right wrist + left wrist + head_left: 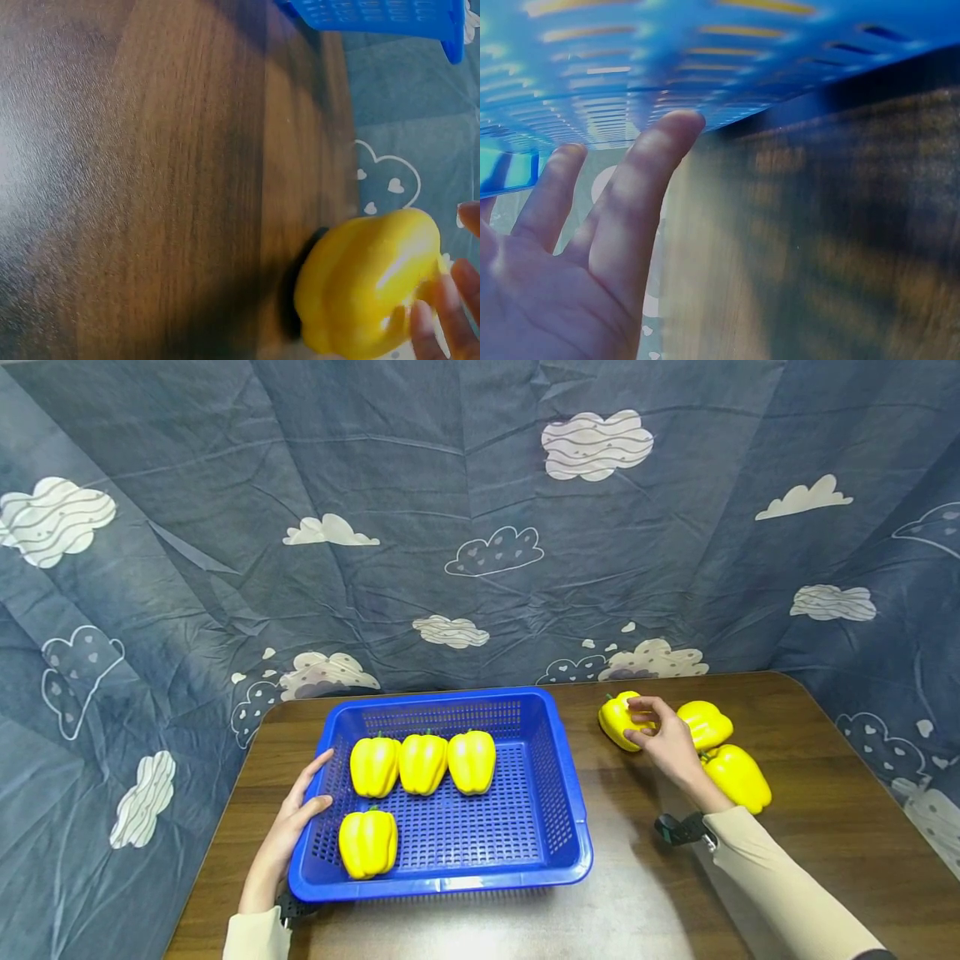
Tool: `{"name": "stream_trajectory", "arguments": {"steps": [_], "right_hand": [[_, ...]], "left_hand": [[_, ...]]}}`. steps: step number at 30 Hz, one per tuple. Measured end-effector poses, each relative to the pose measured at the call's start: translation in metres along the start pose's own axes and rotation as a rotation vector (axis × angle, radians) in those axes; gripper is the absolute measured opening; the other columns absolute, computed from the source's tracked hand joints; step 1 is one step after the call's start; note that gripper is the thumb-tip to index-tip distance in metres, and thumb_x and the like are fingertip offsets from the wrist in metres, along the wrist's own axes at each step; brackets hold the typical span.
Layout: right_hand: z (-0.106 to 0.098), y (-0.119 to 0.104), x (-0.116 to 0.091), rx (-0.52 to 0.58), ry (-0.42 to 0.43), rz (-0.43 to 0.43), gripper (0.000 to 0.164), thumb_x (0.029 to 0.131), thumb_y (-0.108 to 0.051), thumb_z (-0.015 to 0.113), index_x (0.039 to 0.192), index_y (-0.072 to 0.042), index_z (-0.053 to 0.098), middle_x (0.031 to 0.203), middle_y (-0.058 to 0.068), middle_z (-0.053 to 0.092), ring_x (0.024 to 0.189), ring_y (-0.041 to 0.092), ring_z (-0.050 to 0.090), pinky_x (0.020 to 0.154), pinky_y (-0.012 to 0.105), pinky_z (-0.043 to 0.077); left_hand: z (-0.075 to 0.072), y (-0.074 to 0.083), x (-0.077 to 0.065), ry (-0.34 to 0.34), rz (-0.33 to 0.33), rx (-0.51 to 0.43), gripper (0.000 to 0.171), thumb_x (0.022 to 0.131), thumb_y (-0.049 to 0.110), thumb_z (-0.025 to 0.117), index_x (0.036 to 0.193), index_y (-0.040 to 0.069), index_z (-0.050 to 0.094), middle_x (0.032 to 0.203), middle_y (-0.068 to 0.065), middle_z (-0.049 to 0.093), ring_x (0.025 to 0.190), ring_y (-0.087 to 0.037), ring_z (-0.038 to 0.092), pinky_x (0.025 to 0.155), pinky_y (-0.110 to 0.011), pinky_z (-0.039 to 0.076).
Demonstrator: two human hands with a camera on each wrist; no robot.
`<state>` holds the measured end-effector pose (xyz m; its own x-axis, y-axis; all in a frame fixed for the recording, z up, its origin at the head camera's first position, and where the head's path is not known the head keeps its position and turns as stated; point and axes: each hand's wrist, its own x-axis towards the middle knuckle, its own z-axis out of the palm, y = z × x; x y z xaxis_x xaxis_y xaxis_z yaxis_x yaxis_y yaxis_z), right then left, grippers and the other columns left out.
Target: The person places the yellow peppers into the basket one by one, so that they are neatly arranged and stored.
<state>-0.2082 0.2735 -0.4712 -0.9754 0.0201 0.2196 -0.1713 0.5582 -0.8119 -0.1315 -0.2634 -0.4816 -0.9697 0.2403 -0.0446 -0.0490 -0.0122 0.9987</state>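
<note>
My left hand (288, 827) holds the left rim of a blue plastic basket (566, 768), thumb and a finger over the edge. In the left wrist view, its other fingers (634, 195) reach up to the slotted outer wall. Inside the basket, three yellow bell peppers (423, 764) stand in a back row, and another bell pepper (367, 843) is at front left. My right hand (663, 739) is spread at a bell pepper (617, 722) right of the basket. In the right wrist view, fingertips lie against or very near that pepper's side (367, 285); firm contact is unclear.
Two more bell peppers, one behind (705, 725) and one in front (738, 777), lie beside and beyond the right wrist. Everything rests on a brown wooden table (622, 852). A dark blue cloth (405, 568) with cloud prints hangs along the table's back edge.
</note>
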Motion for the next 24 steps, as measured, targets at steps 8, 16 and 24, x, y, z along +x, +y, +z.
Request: {"name": "stream_trajectory", "arguments": {"steps": [8,16,24], "right_hand": [[-0.003,0.001,0.004,-0.077,0.004,0.0,0.055,0.079,0.004,0.069,0.129,0.006,0.048,0.125,0.028,0.046,0.118,0.044,0.041,0.098,0.056,0.03],[-0.002,0.005,0.004,-0.114,-0.024,-0.056,0.065,0.073,0.003,0.073,0.132,0.006,0.046,0.136,0.031,0.039,0.125,0.049,0.032,0.101,0.062,0.022],[0.0,0.011,0.0,-0.184,-0.042,-0.058,0.07,0.072,0.001,0.073,0.136,0.008,0.043,0.14,0.032,0.035,0.122,0.052,0.028,0.098,0.062,0.021]], "left_hand": [[0.0,0.0,0.0,0.004,0.001,0.01,0.059,0.099,0.01,0.04,0.153,0.019,0.018,0.155,-0.019,0.012,0.124,-0.026,0.042,0.091,-0.041,0.046],[0.0,0.0,0.0,0.007,0.0,0.007,0.059,0.099,0.009,0.04,0.153,0.018,0.018,0.154,-0.02,0.013,0.123,-0.021,0.044,0.09,-0.038,0.047],[0.0,-0.001,0.002,0.013,0.018,-0.013,0.058,0.099,0.006,0.04,0.152,0.016,0.02,0.153,-0.021,0.014,0.119,-0.011,0.047,0.089,-0.031,0.047]]}}
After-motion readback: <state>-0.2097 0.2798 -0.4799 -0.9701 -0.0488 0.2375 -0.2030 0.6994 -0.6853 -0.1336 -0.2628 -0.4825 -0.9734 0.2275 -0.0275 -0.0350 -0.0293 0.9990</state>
